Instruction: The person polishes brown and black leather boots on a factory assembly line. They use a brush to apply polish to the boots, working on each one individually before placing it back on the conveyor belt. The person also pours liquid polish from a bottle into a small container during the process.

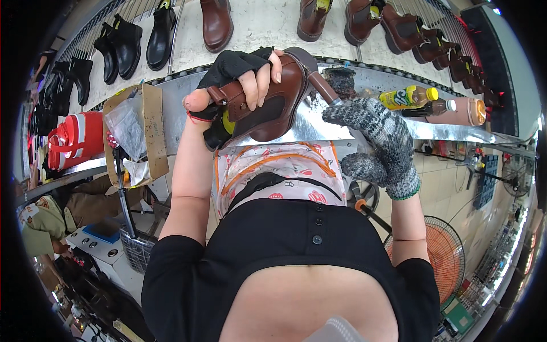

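While L hand (236, 71) holds boot (279, 97), nr bench edge (444, 133)

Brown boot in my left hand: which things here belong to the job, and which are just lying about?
Seems part of the job:
brown boot, in the left hand
brown rod, apparently in the right hand
black fingerless glove
grey glove

Probably just lying about:
yellow-capped bottle
white-capped bottle
red container

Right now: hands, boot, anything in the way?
Left hand grips brown boot. Gloved right hand alongside, grip unclear. Yellow bottle near right hand, not between hands.
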### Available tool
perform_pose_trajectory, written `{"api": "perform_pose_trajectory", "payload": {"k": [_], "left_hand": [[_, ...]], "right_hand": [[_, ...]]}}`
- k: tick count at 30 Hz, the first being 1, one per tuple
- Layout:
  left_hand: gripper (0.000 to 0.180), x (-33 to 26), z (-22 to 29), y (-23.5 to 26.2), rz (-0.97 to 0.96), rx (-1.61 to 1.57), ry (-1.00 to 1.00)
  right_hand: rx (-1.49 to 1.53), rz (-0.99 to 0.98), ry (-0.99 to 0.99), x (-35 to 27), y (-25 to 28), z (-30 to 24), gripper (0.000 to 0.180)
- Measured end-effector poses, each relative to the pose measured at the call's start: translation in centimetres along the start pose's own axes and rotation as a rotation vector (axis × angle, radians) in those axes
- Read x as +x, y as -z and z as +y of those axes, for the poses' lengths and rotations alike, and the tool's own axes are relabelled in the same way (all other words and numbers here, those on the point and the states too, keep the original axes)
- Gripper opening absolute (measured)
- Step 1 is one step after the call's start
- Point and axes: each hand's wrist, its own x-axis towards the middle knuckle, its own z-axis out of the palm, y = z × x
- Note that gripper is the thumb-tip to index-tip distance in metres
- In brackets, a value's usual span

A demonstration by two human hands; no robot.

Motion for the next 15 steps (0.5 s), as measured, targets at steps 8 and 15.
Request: {"api": "perform_pose_trajectory", "payload": {"k": [8,15], "left_hand": [[0.09,0.0,-0.1,0.1,-0.022,-0.025,0.011],[0.089,-0.3,-0.2,1.2,-0.04,0.01,-0.014]], "right_hand": [[0.074,0.021,0.037,0.6,-0.2,0.5,0.053],[0.033,0.013,0.037,0.9,-0.2,0.8,0.042]]}}
